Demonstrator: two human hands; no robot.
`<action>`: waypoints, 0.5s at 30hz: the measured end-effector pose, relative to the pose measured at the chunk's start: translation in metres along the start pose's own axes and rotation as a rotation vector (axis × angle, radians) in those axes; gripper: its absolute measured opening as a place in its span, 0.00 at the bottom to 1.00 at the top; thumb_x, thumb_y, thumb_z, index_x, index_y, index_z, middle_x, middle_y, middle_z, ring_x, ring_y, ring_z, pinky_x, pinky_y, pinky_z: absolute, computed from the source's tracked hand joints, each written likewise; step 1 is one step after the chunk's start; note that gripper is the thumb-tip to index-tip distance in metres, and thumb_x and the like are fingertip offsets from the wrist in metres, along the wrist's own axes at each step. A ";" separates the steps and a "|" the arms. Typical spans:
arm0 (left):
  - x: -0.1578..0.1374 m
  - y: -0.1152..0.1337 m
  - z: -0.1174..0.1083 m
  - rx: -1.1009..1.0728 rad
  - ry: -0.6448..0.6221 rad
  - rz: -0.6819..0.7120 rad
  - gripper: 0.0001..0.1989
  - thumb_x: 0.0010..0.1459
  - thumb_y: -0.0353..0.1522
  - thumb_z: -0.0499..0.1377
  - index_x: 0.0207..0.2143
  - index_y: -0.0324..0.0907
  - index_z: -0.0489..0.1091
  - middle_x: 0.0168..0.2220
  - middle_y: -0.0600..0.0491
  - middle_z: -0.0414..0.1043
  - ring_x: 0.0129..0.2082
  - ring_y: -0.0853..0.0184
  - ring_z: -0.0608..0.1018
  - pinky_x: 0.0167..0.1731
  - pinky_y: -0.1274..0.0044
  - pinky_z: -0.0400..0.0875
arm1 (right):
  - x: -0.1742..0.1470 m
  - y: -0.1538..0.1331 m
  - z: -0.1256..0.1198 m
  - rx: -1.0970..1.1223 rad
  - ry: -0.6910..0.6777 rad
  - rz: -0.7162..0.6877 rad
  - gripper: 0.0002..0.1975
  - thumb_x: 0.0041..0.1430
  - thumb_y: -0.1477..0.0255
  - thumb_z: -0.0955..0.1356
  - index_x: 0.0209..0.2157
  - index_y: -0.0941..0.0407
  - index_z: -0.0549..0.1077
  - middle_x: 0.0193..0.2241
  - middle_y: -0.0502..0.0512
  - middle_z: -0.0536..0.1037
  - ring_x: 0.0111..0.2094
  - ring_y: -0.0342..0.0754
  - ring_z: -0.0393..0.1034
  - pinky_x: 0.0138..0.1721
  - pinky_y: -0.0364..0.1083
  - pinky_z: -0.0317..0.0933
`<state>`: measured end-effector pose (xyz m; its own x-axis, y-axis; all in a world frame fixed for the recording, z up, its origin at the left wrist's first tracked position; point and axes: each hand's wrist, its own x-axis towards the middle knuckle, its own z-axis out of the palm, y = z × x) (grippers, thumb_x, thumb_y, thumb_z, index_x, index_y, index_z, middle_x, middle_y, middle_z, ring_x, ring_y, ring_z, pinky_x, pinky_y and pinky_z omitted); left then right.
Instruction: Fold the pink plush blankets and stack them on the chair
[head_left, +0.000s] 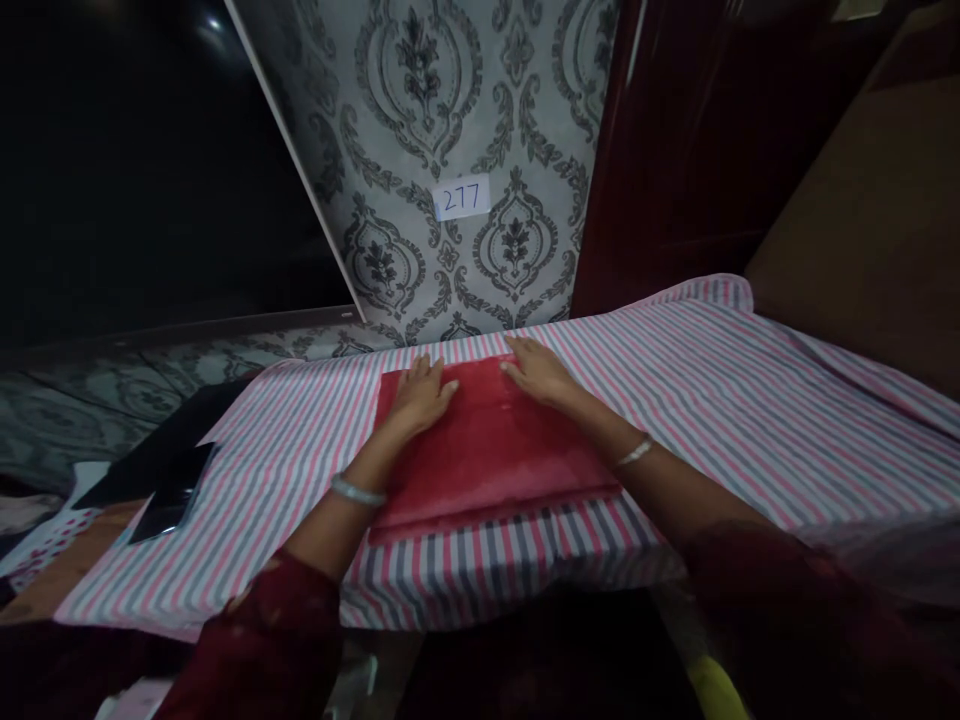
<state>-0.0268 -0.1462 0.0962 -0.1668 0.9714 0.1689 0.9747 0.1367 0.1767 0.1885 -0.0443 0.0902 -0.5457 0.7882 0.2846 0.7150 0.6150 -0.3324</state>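
Note:
A folded red cloth [495, 440] lies flat on a striped pink, grey and white sheet [300, 440], its folded layers showing along the near edge. My left hand [421, 393] rests flat on the cloth's far left part, fingers stretched out. On the far right corner lies my right hand [538, 370], also flat with fingers extended, its tips reaching past the cloth's back edge onto the sheet. Neither hand grips anything.
A large dark screen [150, 180] stands at the left. Behind is patterned wallpaper [517, 90] with a paper label [461, 197] reading 277. A dark glossy object [176, 490] lies on the sheet's left side. A dark red cabinet [675, 140] stands behind, right.

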 end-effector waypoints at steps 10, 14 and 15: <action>0.024 0.001 0.058 0.246 -0.075 -0.171 0.34 0.72 0.48 0.41 0.73 0.41 0.52 0.74 0.39 0.50 0.74 0.51 0.52 0.71 0.52 0.44 | 0.008 0.001 0.072 -0.197 0.008 0.102 0.29 0.74 0.56 0.56 0.69 0.54 0.64 0.68 0.64 0.65 0.69 0.62 0.53 0.68 0.65 0.41; 0.023 0.000 0.064 0.251 -0.062 -0.165 0.34 0.72 0.48 0.40 0.73 0.41 0.52 0.73 0.38 0.51 0.73 0.49 0.54 0.70 0.52 0.45 | 0.010 0.007 0.078 -0.165 0.011 0.111 0.29 0.74 0.57 0.55 0.68 0.54 0.65 0.68 0.63 0.65 0.69 0.62 0.54 0.68 0.66 0.40; 0.024 0.000 0.065 0.251 -0.062 -0.167 0.34 0.72 0.48 0.41 0.73 0.41 0.52 0.73 0.37 0.51 0.73 0.49 0.54 0.70 0.52 0.45 | 0.011 0.006 0.078 -0.159 0.008 0.111 0.29 0.74 0.57 0.55 0.68 0.54 0.65 0.67 0.63 0.66 0.69 0.62 0.54 0.68 0.66 0.40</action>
<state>-0.0211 -0.1108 0.0376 -0.3257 0.9405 0.0969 0.9422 0.3313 -0.0490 0.1533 -0.0302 0.0209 -0.4564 0.8505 0.2613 0.8311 0.5124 -0.2161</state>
